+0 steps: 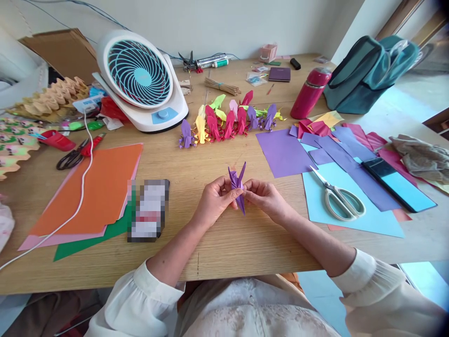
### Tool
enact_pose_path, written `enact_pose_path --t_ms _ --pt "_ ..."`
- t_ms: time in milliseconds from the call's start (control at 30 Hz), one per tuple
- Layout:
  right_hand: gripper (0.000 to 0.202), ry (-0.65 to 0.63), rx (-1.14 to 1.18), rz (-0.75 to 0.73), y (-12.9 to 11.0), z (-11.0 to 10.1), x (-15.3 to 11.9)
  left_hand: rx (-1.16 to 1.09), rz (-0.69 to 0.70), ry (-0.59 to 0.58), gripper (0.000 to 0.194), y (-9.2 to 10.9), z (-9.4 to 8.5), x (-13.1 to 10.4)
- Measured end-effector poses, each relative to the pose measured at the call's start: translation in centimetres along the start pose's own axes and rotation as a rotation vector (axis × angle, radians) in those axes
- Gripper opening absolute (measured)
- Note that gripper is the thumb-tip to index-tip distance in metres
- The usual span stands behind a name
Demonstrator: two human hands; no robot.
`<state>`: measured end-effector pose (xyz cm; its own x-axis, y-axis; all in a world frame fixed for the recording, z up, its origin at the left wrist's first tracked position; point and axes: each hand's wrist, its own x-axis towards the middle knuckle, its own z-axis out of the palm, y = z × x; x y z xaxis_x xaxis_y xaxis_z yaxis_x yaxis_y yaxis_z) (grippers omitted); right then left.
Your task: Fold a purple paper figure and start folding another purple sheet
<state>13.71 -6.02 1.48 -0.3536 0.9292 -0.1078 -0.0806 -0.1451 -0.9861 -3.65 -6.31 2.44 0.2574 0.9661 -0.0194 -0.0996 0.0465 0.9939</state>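
A purple folded paper piece [239,183] with narrow pointed flaps is held between both hands above the table's middle. My left hand [220,195] pinches its left side, thumb across the front. My right hand [264,195] grips its right edge between thumb and fingers. Two points stick up and one points down toward me. Beyond the hands stands a group of folded paper figures [229,124] in red, yellow, green, pink and purple. A purple paper sheet [286,152] lies to the right of the hands.
Scissors [342,201] rest on light blue paper [368,224] at right, near a phone [396,182]. A red flask [308,96] and teal bag [358,79] stand behind. At left are a fan [140,79], orange paper [94,187], a white cable [83,182] and another phone [149,210].
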Motion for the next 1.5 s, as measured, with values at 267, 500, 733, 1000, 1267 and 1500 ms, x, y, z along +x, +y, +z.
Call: enact_pose_path --t_ms 267,500,733,1000,1267,1500 --pt "0.039 0.130 0.010 -0.077 -0.2 -0.4 0.0 -0.021 -0.184 -0.072 0.034 0.7 -0.1 0.0" --pt "0.041 0.073 -0.029 -0.138 0.0 -0.2 0.2 0.039 -0.105 -0.020 0.032 0.2 0.2 -0.1" --pt "0.037 0.043 -0.144 -0.161 0.9 -0.1 0.1 -0.014 -0.124 0.029 0.034 0.1 0.1 0.0" --pt "0.021 -0.008 -0.330 -0.141 0.9 0.5 -0.2 0.045 0.006 0.130 0.030 0.1 0.0 0.1" --pt "0.015 0.097 -0.587 -0.268 0.4 0.8 -0.6 0.369 0.158 0.084 0.014 -0.3 -0.6 0.2" --pt "0.009 0.057 -0.615 -0.242 0.0 0.7 -0.7 0.231 0.055 0.128 0.018 -0.1 -0.4 0.4"
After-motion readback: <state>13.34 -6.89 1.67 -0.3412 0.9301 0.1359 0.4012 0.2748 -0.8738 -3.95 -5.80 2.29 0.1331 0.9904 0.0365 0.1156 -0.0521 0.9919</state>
